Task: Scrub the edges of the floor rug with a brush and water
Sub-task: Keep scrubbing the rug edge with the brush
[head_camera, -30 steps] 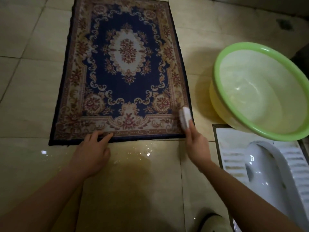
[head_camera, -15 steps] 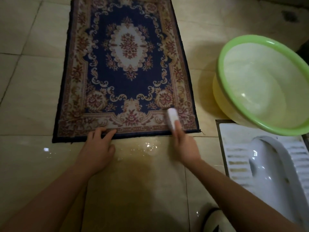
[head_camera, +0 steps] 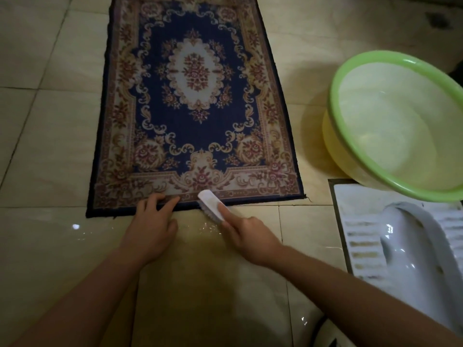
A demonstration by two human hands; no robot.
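Note:
A blue and beige floral rug (head_camera: 195, 108) lies flat on the tiled floor. My right hand (head_camera: 248, 234) grips a white scrub brush (head_camera: 211, 204), whose bristles rest on the rug's near edge, a little right of its middle. My left hand (head_camera: 152, 221) lies flat with its fingers spread, the fingertips pressing the same near edge just left of the brush. A green-rimmed yellow basin (head_camera: 350, 136) stands to the right of the rug; I cannot tell how much water is in it.
A white squat toilet pan (head_camera: 411, 246) is set into the floor at the lower right, partly under the basin. The tiles (head_camera: 50, 241) in front of the rug are wet and shiny. A white shoe tip (head_camera: 323, 334) shows at the bottom.
My right hand has swept the brush leftward along the rug's near edge, from the right corner to near the middle. My left hand has stayed pressed on the edge.

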